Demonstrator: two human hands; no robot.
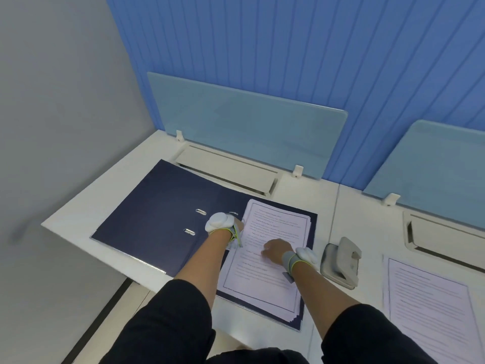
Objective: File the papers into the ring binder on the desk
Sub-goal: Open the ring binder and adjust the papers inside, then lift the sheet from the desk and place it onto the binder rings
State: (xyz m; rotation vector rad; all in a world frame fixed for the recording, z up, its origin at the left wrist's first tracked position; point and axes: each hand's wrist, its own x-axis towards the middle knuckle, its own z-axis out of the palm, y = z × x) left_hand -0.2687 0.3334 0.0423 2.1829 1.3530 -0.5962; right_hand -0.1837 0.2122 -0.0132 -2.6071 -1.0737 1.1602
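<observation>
On binder [157, 219], papers [265, 258] lie lengthwise.

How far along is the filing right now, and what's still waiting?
Done: the dark blue ring binder lies open, and a stack of printed sheets sits on its right half. In hand: the right hand presses flat on that stack while the left hand reaches to the ring mechanism. Left: a second pile of printed papers waits beside the grey hole punch.

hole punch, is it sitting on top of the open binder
No, the hole punch sits on the bare desk, to the right of the open binder and apart from it.
</observation>
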